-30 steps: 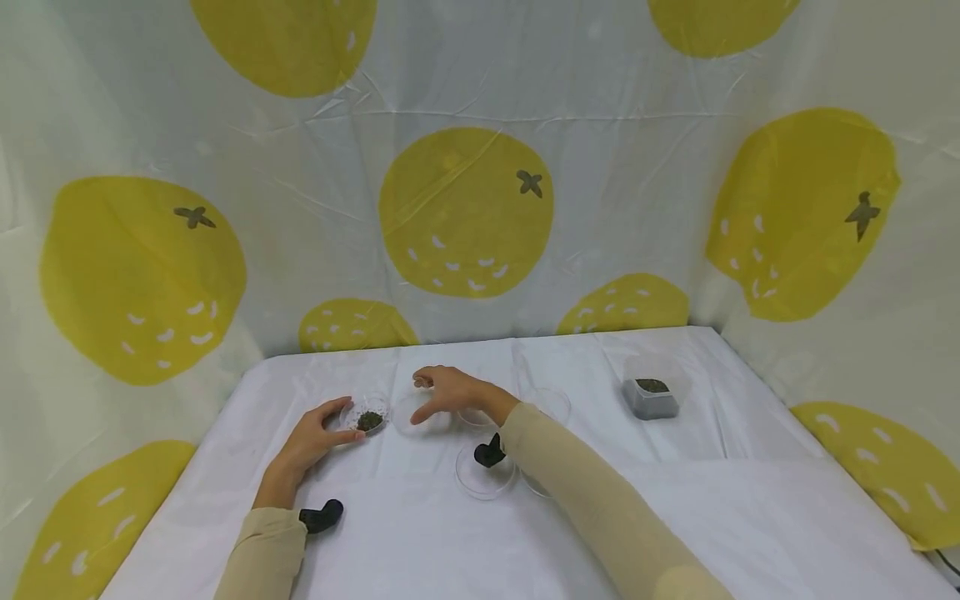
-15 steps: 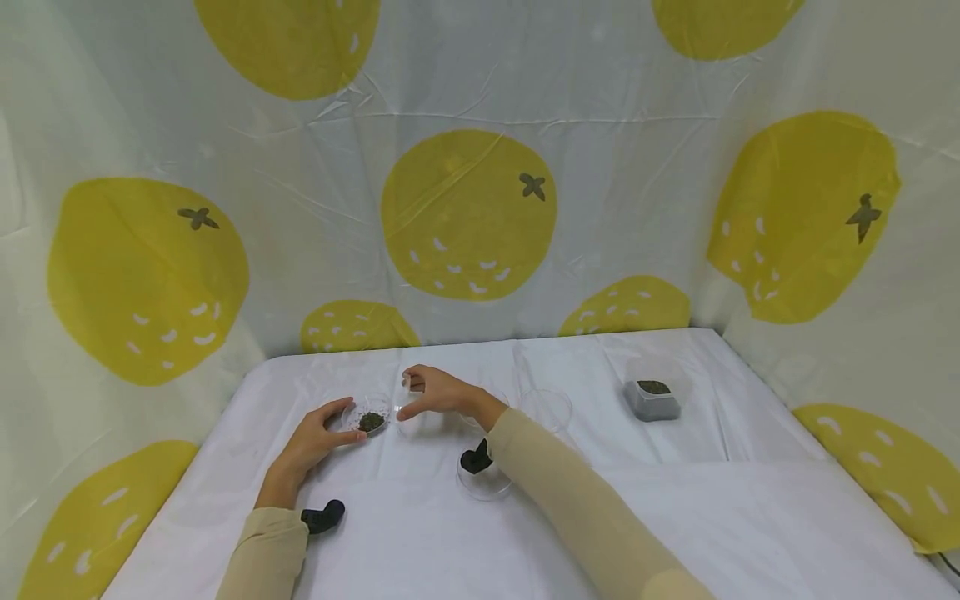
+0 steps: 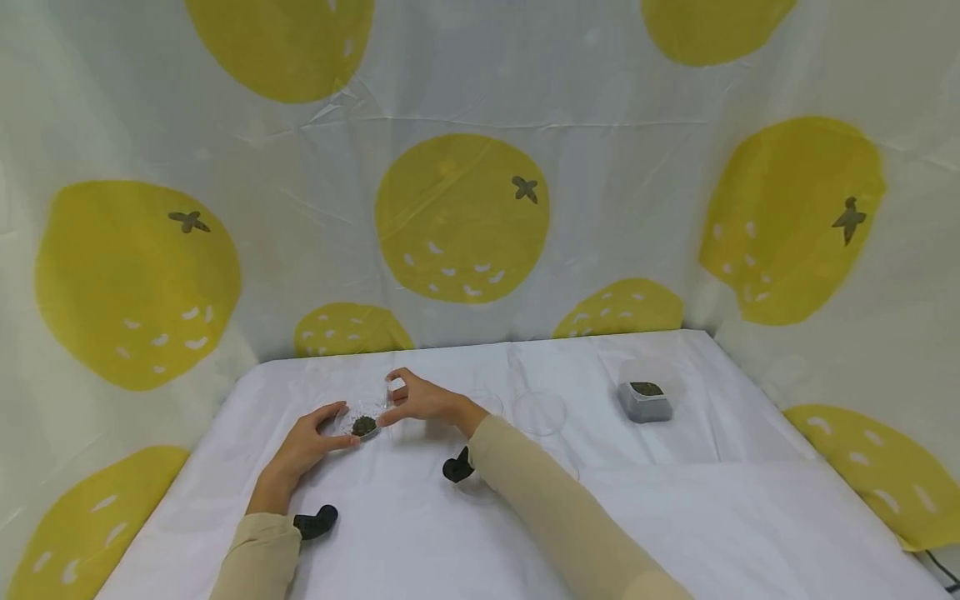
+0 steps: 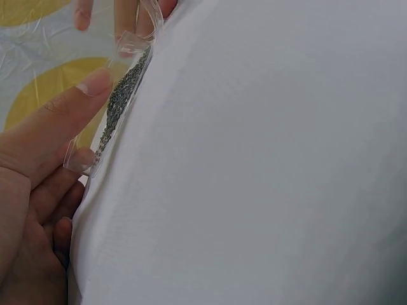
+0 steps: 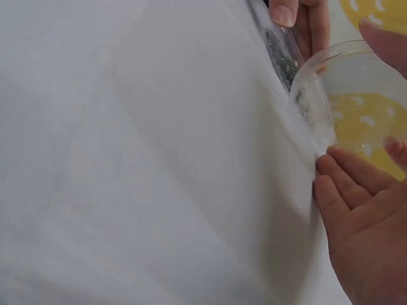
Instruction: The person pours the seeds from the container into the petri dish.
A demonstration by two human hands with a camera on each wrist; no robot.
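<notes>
At the left of the table in the head view, my left hand [image 3: 300,450] holds a clear petri dish [image 4: 77,166] between thumb and fingers. A small heap of dark green dried flakes [image 3: 364,426] lies in the dish. My right hand [image 3: 429,401] grips a clear round lid [image 5: 337,47] by its edge. The lid stands tilted right beside the filled dish, its lower rim close to the dish's right side. Whether the two touch, I cannot tell.
Several clear dishes or lids lie to the right, including one empty dish [image 3: 542,414]; my right forearm partly covers some. A small grey tub [image 3: 645,406] with dark flakes sits at the back right. A white curtain with yellow fruit prints [image 3: 461,218] closes off the back.
My right hand has moved left, lifting the clear lid from the table and bringing it, tilted, up to the filled dish. My left hand keeps hold of the dish in the same place.
</notes>
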